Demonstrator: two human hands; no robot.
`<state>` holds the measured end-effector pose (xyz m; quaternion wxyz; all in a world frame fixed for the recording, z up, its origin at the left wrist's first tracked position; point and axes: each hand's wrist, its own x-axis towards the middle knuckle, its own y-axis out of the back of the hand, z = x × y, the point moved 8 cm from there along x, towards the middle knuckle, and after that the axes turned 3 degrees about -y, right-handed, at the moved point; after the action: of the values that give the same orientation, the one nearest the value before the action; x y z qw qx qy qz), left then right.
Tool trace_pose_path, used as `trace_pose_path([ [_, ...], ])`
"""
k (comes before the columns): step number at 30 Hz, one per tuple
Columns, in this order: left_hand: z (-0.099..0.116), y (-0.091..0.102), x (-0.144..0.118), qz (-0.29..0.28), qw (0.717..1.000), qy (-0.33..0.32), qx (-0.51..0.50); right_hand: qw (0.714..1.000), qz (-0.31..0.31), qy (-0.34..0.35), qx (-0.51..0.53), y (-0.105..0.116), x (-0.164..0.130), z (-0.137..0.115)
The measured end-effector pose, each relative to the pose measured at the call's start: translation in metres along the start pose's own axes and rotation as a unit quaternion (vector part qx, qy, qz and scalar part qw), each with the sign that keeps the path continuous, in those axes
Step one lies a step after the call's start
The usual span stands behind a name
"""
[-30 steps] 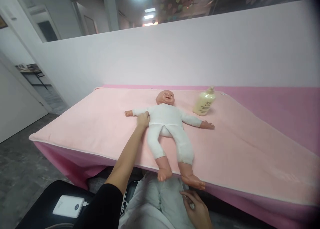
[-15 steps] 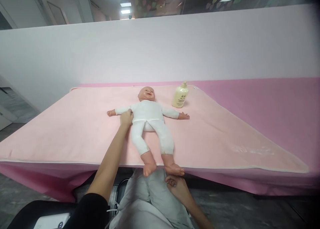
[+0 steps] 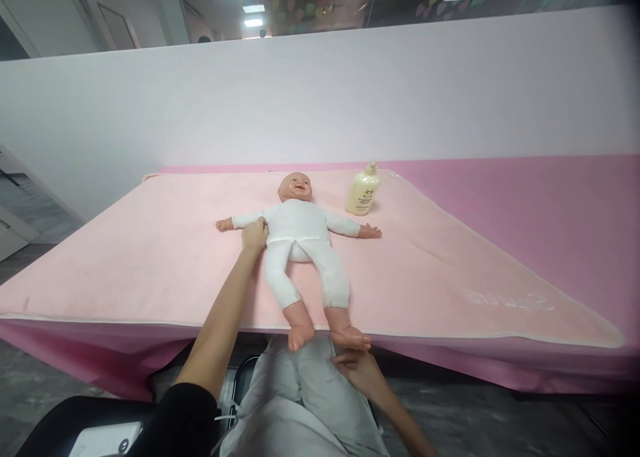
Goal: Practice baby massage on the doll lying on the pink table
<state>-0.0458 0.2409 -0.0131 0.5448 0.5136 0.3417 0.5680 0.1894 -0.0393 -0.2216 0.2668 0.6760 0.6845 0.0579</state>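
Head view: left hand (image 3: 254, 236) grip closed on baby doll (image 3: 300, 234) upper arm, 9 o'clock side; right hand (image 3: 359, 369) fingers loosely curled under doll's foot; lotion bottle (image 3: 363, 190) at doll's 1 o'clock on pink table (image 3: 150, 257).

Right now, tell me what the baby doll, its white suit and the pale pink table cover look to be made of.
Baby doll: head and feet look like smooth, slightly glossy moulded plastic or vinyl. White suit: soft matte knit, probably cotton, creasing at the legs. Pale pink table cover: matte, plush-looking fabric with a stitched hem.
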Motion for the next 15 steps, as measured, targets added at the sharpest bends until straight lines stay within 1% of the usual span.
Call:
trace_pose_path([
  [2, 0.0004, 0.0003, 0.0002, 0.002, 1.0, -0.002, 0.0, 1.0, -0.01, 0.002, -0.001, 0.0005, -0.0016, -0.0057],
  [4, 0.0006, 0.0006, 0.0006, 0.003, 1.0, -0.004, -0.001, 1.0, -0.007, 0.0, 0.0, 0.0003, -0.0033, -0.0092],
  [10, 0.0003, 0.0017, 0.0011, -0.001, 1.0, 0.0, -0.003, 0.995, 0.062, -0.067, -0.05, 0.0024, -0.0055, -0.0017],
  [15, 0.0009, 0.0038, -0.0002, -0.006, 1.0, 0.0, -0.006, 0.986, 0.106, -0.081, -0.1, 0.003, -0.0071, -0.0105],
])
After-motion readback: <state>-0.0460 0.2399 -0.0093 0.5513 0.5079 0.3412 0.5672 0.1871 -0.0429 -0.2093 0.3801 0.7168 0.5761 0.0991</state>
